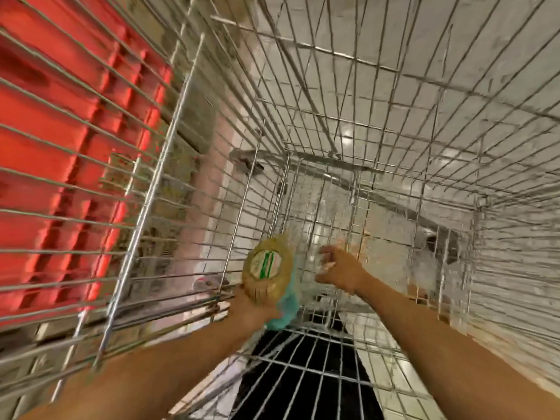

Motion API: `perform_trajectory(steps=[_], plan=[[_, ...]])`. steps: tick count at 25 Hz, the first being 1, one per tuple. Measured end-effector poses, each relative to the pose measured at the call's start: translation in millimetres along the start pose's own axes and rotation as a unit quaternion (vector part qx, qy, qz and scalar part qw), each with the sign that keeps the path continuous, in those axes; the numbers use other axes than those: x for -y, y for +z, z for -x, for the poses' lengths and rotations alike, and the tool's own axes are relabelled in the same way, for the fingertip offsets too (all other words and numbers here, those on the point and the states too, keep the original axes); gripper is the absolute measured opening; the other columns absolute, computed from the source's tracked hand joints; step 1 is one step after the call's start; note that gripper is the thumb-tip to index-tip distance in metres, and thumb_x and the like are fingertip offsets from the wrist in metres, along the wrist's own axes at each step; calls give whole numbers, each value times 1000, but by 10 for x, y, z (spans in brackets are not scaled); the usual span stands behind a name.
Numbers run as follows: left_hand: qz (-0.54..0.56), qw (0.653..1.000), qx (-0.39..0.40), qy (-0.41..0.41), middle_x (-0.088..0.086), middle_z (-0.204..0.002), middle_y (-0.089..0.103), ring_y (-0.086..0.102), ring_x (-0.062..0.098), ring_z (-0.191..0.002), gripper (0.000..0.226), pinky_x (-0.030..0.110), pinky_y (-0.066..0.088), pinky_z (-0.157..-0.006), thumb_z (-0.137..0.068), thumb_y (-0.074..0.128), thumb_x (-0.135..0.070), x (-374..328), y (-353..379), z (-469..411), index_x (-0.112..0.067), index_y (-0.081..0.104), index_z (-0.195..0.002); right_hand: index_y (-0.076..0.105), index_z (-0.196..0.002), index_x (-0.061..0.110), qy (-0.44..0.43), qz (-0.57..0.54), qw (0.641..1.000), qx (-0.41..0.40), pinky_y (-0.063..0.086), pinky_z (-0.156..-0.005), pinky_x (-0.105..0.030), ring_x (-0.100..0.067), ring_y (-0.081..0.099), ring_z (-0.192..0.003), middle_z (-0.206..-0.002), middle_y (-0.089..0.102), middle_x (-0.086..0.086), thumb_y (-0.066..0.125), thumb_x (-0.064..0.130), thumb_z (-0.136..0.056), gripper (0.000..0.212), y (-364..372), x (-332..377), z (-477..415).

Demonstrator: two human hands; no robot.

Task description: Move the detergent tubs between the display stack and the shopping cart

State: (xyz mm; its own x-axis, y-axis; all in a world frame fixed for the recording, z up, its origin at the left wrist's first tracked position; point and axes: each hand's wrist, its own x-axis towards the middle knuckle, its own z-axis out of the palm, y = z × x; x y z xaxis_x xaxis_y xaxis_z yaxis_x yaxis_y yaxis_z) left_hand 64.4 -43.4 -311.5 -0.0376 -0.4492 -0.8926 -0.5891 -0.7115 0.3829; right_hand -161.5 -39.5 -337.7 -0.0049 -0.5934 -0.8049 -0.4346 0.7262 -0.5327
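head view. shopping cart (378, 189): wire basket, seen from above, both arms reaching deep inside. detergent tub (268, 269): gold lid with green-and-white label, teal body below, low in the cart, near left of centre. left hand (253, 307): under the tub's near side, fingers hidden, apparently gripping it, probably to steady its weight. right hand (338, 269): just right of the tub, fingers curled; blurred, contact cannot be told. red panels (60, 147): outside, left.

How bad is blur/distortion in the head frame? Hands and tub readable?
Head view: heavy motion blur throughout; cart wires bow and fan from wide-angle distortion. The tub shows a gold lid with an unreadable label, its teal body smeared. Left hand grips it; right hand is blurred, grip unclear. Small glare spots on the floor.
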Motion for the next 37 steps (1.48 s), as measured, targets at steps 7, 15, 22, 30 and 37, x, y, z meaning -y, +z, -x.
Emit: perform_trajectory(steps=[7, 15, 22, 30, 37], plan=[[135, 976, -118, 121, 18, -113, 66, 66, 30, -99, 96, 43, 57, -84, -35, 90, -31, 211, 307, -333, -5, 50, -118, 28, -148, 15, 20, -138, 987, 80, 47, -64, -9, -23, 49, -119, -148, 38, -12, 77, -2, -75, 89, 378, -352, -506], [-57, 986, -91, 124, 16, -123, 58, 57, 34, -114, 47, 48, 46, -99, -95, 50, -47, -567, 566, -672, -15, 57, -129, 38, -131, 19, 25, -415, 909, -1, 55, -56, -18, -11, 65, -93, -114, 63, 0, 82, 2, -66, 79, 452, -419, -320], [28, 997, -14, 76, 9, -135, 56, 54, 27, -121, 53, 42, 43, -105, -89, 68, -28, -364, 575, -1020, -14, 50, -137, 60, -111, 7, 105, -410, 901, -96, 53, -75, -37, -29, 63, -92, -103, 66, -13, 51, -11, -84, 34, 258, -753, -432], [124, 982, 140, 28, 3, -131, 61, 60, 20, -115, 86, 32, 45, -92, -64, 80, -40, -156, 531, -1254, -24, 44, -140, 61, -88, 6, 112, -378, 914, -98, 49, -77, -42, -29, 59, -85, -89, 62, -13, 47, -15, -73, 29, 76, -872, -295], [198, 954, 206, 91, 16, -118, 69, 66, 35, -106, 76, 48, 53, -93, -57, 83, -36, -609, 315, -728, -11, 59, -124, 64, -84, 5, 65, -419, 902, -84, 48, -74, -45, -31, 59, -78, -83, 61, -16, 52, 6, -48, 39, -268, -431, 201]])
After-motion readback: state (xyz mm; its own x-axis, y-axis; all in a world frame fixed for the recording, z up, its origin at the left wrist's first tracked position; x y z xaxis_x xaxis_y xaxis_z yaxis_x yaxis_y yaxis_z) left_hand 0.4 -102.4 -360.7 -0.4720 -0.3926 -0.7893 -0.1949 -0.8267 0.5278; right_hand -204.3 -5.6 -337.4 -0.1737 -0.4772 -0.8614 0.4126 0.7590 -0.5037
